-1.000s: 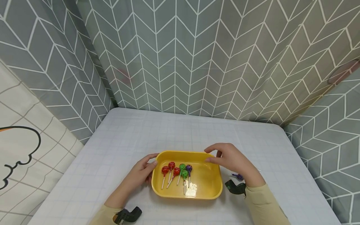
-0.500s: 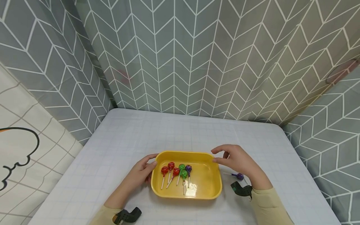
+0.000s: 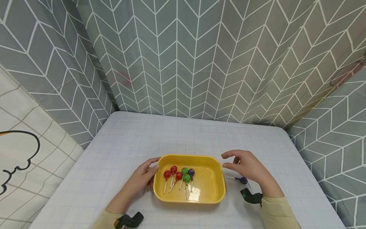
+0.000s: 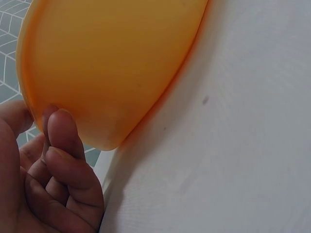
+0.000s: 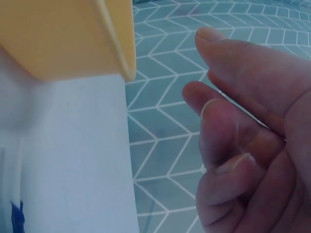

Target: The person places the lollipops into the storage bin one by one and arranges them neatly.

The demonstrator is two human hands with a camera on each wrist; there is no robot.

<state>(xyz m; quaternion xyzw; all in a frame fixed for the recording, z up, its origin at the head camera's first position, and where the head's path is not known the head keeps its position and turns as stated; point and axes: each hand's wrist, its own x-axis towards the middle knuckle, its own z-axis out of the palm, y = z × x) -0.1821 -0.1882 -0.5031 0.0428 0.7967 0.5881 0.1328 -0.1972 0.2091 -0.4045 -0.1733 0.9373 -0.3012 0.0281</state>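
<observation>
A yellow tray (image 3: 206,190) lies on the table with red lollipops (image 3: 178,176), green lollipops (image 3: 184,171) and a purple lollipop (image 3: 191,172) in its left half, sticks toward the person. My left hand (image 3: 144,175) grips the tray's left end, thumb at the rim and fingers against the outer wall. In the left wrist view the tray's underside (image 4: 116,63) shows above the curled fingers. My right hand (image 3: 246,165) is apart from the tray's right end, its fingers loosely bent around nothing. Just below it lies another purple lollipop (image 3: 243,180), partly seen; whether a second lies there I cannot tell.
The table (image 3: 143,133) has a white cloth. Grey patterned curtains (image 3: 177,57) hang behind it and at the sides. Dark wrist cameras (image 3: 251,196) sit on both forearms. A white patterned cloth (image 3: 34,159) hangs at the left.
My right hand has moved right, from the tray's upper right corner to a spot beside it, and the purple lollipop there shows more fully. My left hand stays on the tray.
</observation>
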